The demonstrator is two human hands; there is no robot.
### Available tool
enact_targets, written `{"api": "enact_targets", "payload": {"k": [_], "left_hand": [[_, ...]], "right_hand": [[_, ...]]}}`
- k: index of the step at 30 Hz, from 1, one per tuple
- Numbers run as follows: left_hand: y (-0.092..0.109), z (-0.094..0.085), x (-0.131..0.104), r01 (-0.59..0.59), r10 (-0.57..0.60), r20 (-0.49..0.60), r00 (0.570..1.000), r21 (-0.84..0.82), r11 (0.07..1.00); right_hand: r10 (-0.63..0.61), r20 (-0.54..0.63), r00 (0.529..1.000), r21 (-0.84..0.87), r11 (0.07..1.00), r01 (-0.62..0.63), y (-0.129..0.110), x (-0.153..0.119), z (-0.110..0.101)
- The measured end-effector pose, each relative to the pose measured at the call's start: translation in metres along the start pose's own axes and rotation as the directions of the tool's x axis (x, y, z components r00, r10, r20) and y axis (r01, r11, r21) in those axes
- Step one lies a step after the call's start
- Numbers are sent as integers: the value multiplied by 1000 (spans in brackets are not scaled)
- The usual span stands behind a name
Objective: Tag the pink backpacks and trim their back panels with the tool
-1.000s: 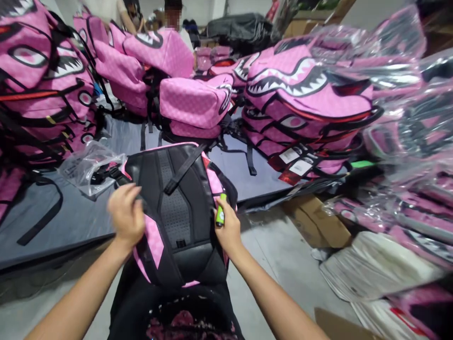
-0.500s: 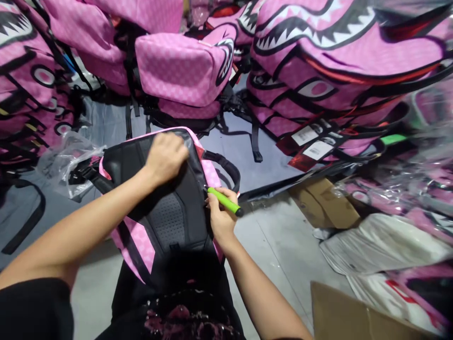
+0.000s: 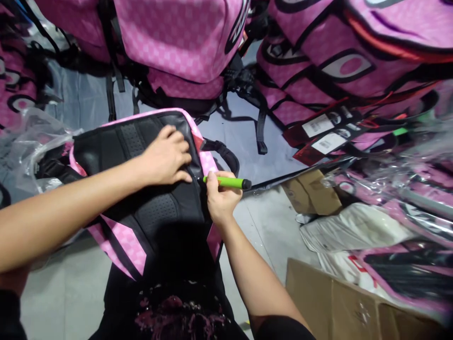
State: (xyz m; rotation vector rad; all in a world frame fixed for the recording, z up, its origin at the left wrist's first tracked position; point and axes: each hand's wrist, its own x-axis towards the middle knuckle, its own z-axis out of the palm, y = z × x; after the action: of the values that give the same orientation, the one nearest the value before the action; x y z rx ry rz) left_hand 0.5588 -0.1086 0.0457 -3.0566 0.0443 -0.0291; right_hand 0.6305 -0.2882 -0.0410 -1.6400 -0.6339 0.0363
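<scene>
A pink-and-black backpack (image 3: 148, 215) lies with its black padded back panel facing up, its near end against my lap. My left hand (image 3: 168, 158) rests on that panel near its upper right corner, fingers bent slightly and apart, holding no object that I can see. In my right hand (image 3: 222, 196), a bright green marker (image 3: 230, 182) with a black end is pinched between thumb and fingers. Its dark tip points left at the panel's right edge, close to my left thumb; whether it touches is too small to tell. A pink checked strap (image 3: 127, 245) hangs at the lower left.
Pink backpacks (image 3: 173, 42) stand at the back, with more stacked at the right bearing hang tags (image 3: 329, 141). Clear plastic wrap (image 3: 28, 137) lies left of the backpack. Cardboard (image 3: 332, 297) and a white bag (image 3: 354, 226) are on the floor at right.
My left hand has gone from a closed fist to fingers spread on the panel. The marker has turned from slanting to nearly level. The view has shifted closer to the table.
</scene>
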Motion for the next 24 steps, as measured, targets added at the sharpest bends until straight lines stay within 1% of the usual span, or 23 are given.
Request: {"api": "enact_targets", "payload": {"k": [2,4,6,8,12,17,21,24], "left_hand": [[-7,-2,-3,45,-37,-60,997,128,991],[-7,-1,-6,33,-20,-78,997,175,984],[0,4,-10,-16,25,-73,997,124,992],[9,12,-17,-34,37,-84,996,37,999],[20,29,-29,-8,2,-174,985,-38,999],[19,42,-33,-28,14,-295,955,-42,999],[17,48,-33,-51,37,-361,932,-30,998],[17,50,-32,-58,44,-376,926,-24,998]], "right_hand": [[11,0,1000,20,1000,-11,1,1,1],[59,8,998,36,998,-59,1,2,3],[91,22,996,34,995,-91,0,4,4],[86,46,995,2,996,-87,-2,7,5],[24,93,995,-95,995,-15,-6,11,5],[-110,148,983,-244,959,144,-10,14,4],[-129,162,978,-295,940,173,-12,15,3],[-141,173,975,-305,933,189,-12,15,3]]}}
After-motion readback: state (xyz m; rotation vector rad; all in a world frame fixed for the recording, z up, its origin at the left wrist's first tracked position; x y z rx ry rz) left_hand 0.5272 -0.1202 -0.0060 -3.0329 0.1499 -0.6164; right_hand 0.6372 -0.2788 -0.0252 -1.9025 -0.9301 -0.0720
